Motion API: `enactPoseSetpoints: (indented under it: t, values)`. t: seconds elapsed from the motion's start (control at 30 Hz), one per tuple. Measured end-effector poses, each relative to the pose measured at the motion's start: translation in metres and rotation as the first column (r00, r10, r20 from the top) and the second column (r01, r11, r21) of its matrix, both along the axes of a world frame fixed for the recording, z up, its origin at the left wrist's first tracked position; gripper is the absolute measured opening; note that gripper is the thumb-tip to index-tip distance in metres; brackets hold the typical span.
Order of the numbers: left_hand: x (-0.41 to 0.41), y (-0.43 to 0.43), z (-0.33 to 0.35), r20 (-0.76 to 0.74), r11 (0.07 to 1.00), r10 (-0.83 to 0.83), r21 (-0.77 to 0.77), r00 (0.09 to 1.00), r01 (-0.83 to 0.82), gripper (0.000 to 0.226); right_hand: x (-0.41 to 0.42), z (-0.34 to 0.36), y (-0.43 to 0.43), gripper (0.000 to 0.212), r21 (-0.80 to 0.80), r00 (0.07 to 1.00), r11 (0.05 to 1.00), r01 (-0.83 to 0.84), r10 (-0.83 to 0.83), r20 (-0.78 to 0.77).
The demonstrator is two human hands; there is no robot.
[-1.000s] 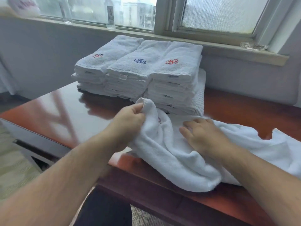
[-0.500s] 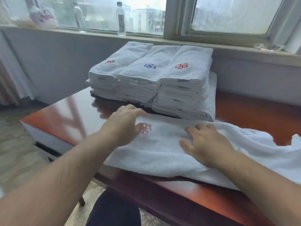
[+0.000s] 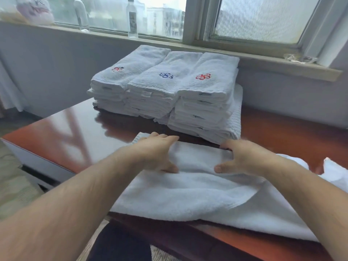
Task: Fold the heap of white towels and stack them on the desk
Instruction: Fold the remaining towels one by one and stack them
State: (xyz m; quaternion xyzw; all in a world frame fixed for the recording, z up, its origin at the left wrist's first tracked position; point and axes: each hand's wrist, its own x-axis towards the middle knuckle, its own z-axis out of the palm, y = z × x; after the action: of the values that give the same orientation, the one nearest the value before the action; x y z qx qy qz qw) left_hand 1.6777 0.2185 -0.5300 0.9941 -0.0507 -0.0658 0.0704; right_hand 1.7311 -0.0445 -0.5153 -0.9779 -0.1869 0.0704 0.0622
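Observation:
A white towel (image 3: 188, 194) lies spread across the near edge of the red-brown desk (image 3: 75, 132). My left hand (image 3: 156, 153) and my right hand (image 3: 243, 159) hold its far part, fingers over the far edge and thumbs tucked on the near side, with a band of cloth bunched between them. Behind it stand three stacks of folded white towels (image 3: 169, 87) side by side, with red and blue embroidered emblems on top. More loose white towel (image 3: 335, 174) lies at the right edge.
A window sill (image 3: 263, 59) runs behind the desk, with two clear bottles (image 3: 132, 17) and a soft object at the far left. The desk's left corner drops to a carpeted floor. A glass dish sits on the sill at right.
The towel went from bunched up to spread flat with its emblem showing. Both hands then moved to its far edge and took hold; the emblem is now covered.

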Motion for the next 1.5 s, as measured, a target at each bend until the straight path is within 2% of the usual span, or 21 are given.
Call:
enactPoseSetpoints:
  t: [0.07,0.17,0.2,0.23,0.27,0.3,0.33,0.37,0.43,0.57,0.67,0.8,0.93,1.0,1.1,1.2,1.23,1.27,1.33,1.4,1.5]
  values:
    - [0.002,-0.001,0.003,-0.014,0.999,0.032,-0.003,0.999,-0.033,0.095,0.001,0.004,0.0,0.067,-0.02,0.998,0.999,-0.03,0.029,-0.051]
    - [0.0,-0.004,0.007,0.12,0.993,-0.032,0.118,0.992,0.018,0.053,-0.004,0.006,0.003,0.05,-0.02,0.997,0.999,-0.034,0.033,-0.067]
    - [-0.003,-0.005,0.007,0.235,0.984,-0.076,0.172,0.969,0.035,0.045,-0.006,0.006,0.005,0.046,-0.021,0.999,0.999,-0.024,0.025,0.023]
    - [-0.006,-0.006,0.005,0.389,0.973,-0.111,0.231,0.915,0.02,0.039,-0.008,0.005,0.006,0.042,-0.008,0.976,0.999,-0.032,0.033,0.216]
    - [-0.009,-0.009,0.002,0.558,0.966,-0.117,0.256,0.822,-0.036,0.033,-0.009,0.001,0.006,0.035,0.017,0.879,0.997,-0.069,0.053,0.473]
    - [-0.013,-0.013,-0.002,0.7,0.969,-0.087,0.225,0.708,-0.104,0.031,-0.013,-0.001,0.007,0.029,0.039,0.729,0.993,-0.108,0.053,0.682]
    - [-0.016,-0.016,-0.006,0.798,0.976,-0.031,0.154,0.602,-0.153,0.032,-0.019,-0.002,0.009,0.027,0.053,0.583,0.99,-0.134,0.036,0.811]
    - [-0.017,-0.018,-0.01,0.835,0.981,0.028,0.083,0.55,-0.176,0.036,-0.024,-0.004,0.01,0.026,0.041,0.501,0.987,-0.154,0.042,0.864]
    - [-0.02,-0.019,-0.021,0.793,0.98,0.085,0.043,0.603,-0.195,0.047,-0.03,-0.014,0.013,0.025,-0.059,0.537,0.987,-0.152,0.133,0.833]
    - [-0.025,-0.011,-0.028,0.687,0.991,0.129,-0.062,0.715,-0.119,0.067,-0.039,-0.03,0.018,0.062,-0.242,0.83,0.969,0.044,0.099,0.549]
    - [-0.032,-0.006,-0.028,0.723,0.99,0.01,-0.103,0.691,0.094,0.051,-0.025,-0.033,0.015,0.05,-0.257,0.884,0.959,0.116,0.017,0.466]
    - [-0.042,0.0,-0.035,0.711,0.955,-0.238,0.047,0.661,0.294,0.025,-0.005,-0.029,0.013,0.024,-0.284,0.819,0.942,0.178,0.018,0.574]
    - [-0.045,0.003,-0.028,0.611,0.904,-0.407,0.166,0.679,0.393,0.024,0.01,-0.01,0.014,0.014,-0.05,0.673,0.959,0.278,-0.158,0.723]
    - [-0.048,0.003,-0.026,0.501,0.9,-0.413,0.095,0.76,0.426,0.029,0.013,-0.007,0.011,0.003,-0.021,0.647,0.958,0.287,-0.177,0.742]
    - [-0.049,0.004,-0.018,0.294,0.893,-0.399,-0.091,0.869,0.441,0.022,0.01,-0.011,0.007,0.016,-0.036,0.62,0.969,0.242,-0.126,0.774]
    - [-0.045,0.005,-0.001,0.064,0.903,-0.357,-0.229,0.932,0.362,0.029,-0.002,-0.01,0.009,0.024,-0.044,0.562,0.997,-0.063,0.072,0.824]
    - [-0.043,0.003,0.003,0.039,0.918,-0.309,-0.247,0.95,0.309,0.038,-0.008,-0.01,0.013,0.027,-0.06,0.608,0.985,-0.164,0.149,0.779]
    - [-0.041,0.002,0.004,0.059,0.94,-0.241,-0.232,0.969,0.249,0.045,-0.012,-0.01,0.018,0.032,-0.06,0.707,0.972,-0.226,0.206,0.676]
    - [-0.036,-0.003,0.005,0.241,0.989,-0.126,-0.045,0.962,0.14,0.039,-0.019,-0.012,0.028,0.039,-0.014,0.912,0.975,-0.221,0.212,0.35]
    - [-0.032,-0.006,0.002,0.343,0.993,-0.079,0.11,0.936,0.043,0.029,-0.02,-0.015,0.032,0.035,0.009,0.959,0.976,-0.218,0.213,0.189]
    - [-0.028,0.001,-0.009,0.221,0.998,-0.021,0.07,0.975,0.005,0.076,-0.019,-0.011,0.032,0.039,0.154,0.973,0.962,-0.225,0.213,0.089]
